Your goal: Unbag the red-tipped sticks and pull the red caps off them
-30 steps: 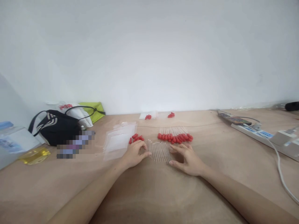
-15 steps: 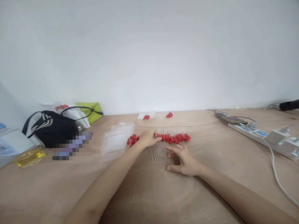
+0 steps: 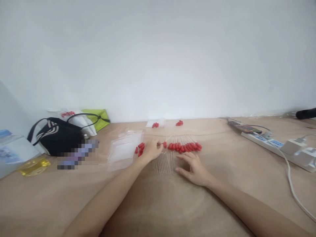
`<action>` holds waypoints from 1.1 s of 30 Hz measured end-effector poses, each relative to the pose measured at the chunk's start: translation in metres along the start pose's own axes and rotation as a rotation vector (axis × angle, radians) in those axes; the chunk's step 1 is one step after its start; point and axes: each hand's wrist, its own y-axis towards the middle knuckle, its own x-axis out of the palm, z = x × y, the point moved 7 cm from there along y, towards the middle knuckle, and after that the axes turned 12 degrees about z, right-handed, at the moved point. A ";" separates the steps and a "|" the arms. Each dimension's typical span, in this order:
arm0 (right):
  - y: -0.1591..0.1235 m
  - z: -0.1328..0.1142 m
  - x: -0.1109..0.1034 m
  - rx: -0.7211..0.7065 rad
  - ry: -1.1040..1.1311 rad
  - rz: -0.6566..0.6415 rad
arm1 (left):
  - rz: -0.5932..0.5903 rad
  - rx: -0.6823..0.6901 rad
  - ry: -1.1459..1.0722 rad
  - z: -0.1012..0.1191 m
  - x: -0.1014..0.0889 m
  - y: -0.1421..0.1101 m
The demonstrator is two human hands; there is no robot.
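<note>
My left hand [image 3: 153, 150] reaches in over the middle of the table, its thumb and fingers pinched at a red rubber dropper bulb [image 3: 164, 144]. Just right of it lies a row of droppers [image 3: 185, 146], thin clear stems pointing away and red bulbs toward me. Nearer me, thin glass tubes [image 3: 161, 164] lie side by side. My right hand [image 3: 195, 169] rests at the right end of these tubes, thumb and fingers apart, and appears to hold nothing. Loose red bulbs [image 3: 140, 148] sit left of my left hand, partly hidden by it.
Clear plastic bags [image 3: 124, 151] lie stacked at left. Two small heaps of red bulbs [image 3: 155, 125] are on bags at the back. A black bag [image 3: 59, 136] and yellow packet [image 3: 34, 167] stand far left. A power strip [image 3: 264, 141], phone [image 3: 247, 127] and white cable [image 3: 288, 171] lie right.
My left hand has shifted slightly left, and a red bulb now shows at its fingertips. My right hand has drawn its thumb and fingers a little closer, beside the tubes.
</note>
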 end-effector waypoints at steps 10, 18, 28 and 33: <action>0.003 -0.012 -0.016 -0.202 -0.232 0.269 | 0.122 0.409 -0.088 0.030 -0.035 -0.066; 0.002 -0.021 -0.006 -0.271 -0.257 0.170 | 0.135 0.459 -0.133 0.036 -0.034 -0.073; -0.002 -0.031 -0.005 -0.321 -0.188 0.080 | 0.080 0.530 -0.141 0.041 -0.023 -0.077; -0.004 -0.033 -0.004 -0.342 -0.182 0.079 | 0.052 0.531 -0.104 0.042 -0.022 -0.081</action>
